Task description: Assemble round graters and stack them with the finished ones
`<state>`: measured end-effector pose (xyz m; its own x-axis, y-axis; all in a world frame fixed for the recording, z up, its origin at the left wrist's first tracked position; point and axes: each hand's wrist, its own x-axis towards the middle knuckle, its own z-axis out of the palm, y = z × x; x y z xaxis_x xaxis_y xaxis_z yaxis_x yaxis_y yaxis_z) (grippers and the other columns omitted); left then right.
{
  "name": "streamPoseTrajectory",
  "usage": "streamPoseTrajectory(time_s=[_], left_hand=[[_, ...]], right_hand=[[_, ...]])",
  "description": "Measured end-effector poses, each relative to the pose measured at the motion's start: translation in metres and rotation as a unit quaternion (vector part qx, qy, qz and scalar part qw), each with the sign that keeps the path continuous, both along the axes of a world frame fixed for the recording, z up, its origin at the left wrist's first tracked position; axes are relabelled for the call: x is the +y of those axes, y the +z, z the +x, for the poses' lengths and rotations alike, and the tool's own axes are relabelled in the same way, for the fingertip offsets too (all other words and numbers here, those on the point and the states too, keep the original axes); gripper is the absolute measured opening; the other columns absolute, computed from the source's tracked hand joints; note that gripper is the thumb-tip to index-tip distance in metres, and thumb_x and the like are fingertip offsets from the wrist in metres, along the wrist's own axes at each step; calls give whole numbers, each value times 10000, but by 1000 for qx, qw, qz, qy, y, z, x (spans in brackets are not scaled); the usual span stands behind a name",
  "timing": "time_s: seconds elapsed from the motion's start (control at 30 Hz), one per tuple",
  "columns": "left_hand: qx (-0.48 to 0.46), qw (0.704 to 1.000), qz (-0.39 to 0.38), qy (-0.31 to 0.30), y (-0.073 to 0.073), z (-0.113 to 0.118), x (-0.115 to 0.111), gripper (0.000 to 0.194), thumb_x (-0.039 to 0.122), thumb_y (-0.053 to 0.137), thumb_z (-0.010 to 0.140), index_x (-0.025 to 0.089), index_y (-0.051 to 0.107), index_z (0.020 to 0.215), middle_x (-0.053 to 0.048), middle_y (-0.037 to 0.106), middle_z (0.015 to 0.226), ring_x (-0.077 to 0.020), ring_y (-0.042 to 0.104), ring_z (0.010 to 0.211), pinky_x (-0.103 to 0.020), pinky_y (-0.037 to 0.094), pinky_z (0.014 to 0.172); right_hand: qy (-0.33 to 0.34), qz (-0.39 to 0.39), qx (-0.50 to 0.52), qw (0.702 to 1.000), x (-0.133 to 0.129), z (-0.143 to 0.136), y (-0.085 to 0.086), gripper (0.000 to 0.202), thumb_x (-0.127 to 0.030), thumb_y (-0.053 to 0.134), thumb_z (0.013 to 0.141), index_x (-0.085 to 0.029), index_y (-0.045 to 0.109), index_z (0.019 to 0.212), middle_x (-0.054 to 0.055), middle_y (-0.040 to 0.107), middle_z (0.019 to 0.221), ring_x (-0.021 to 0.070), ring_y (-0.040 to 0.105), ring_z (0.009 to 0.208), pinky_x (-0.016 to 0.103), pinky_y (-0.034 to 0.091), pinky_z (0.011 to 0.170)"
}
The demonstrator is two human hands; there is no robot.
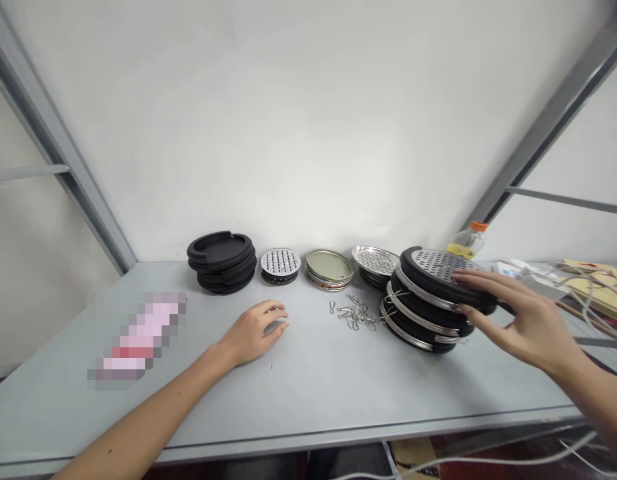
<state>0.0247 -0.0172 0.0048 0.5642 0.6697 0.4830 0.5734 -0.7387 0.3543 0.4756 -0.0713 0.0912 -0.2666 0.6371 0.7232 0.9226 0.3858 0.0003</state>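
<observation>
My left hand [261, 331] rests on the grey table with loosely curled fingers apart and nothing in them. At the right, my right hand [521, 317] lies against a tall stack of black rings with metal discs [431, 323]; its fingers stretch over the perforated disc [441, 265] on top and the thumb touches the side. The stack leans a little, and wire clips stick out from its left side. Loose wire clips [357, 315] lie in a small pile just left of it. Black round holders [223, 273] are stacked at the back left.
Along the back stand small grater discs [281, 263], round plain lids [329, 267] and perforated silver discs [375, 260]. A bottle with an orange cap [468, 240] is behind the tall stack. Cables and yellowish pieces [601, 287] lie far right. A blurred pink item [143, 337] lies left.
</observation>
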Motion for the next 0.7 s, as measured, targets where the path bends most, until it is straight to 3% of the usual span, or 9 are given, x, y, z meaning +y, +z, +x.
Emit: streamPoseTrajectory(time_s=[0.37,0.7], left_hand=[[6,1000,1,-4,-1,0,1,219,263,489,928,194,659,1049,-80,646,1103,-204,630,1001,-360,517,905],[7,1000,4,-8,2,0,-2,214,245,489,928,198,656,1053,-76,655,1090,-207,626,984,-368,517,894]], right_hand=[[41,66,1,997,3,-11,-10,343,-282,642,852,-219,643,1189,85,697,1135,236,634,1091,384,470,1029],[10,95,-26,995,6,-7,-14,354,-288,648,849,-246,647,1201,64,711,1114,226,663,1044,347,498,994]])
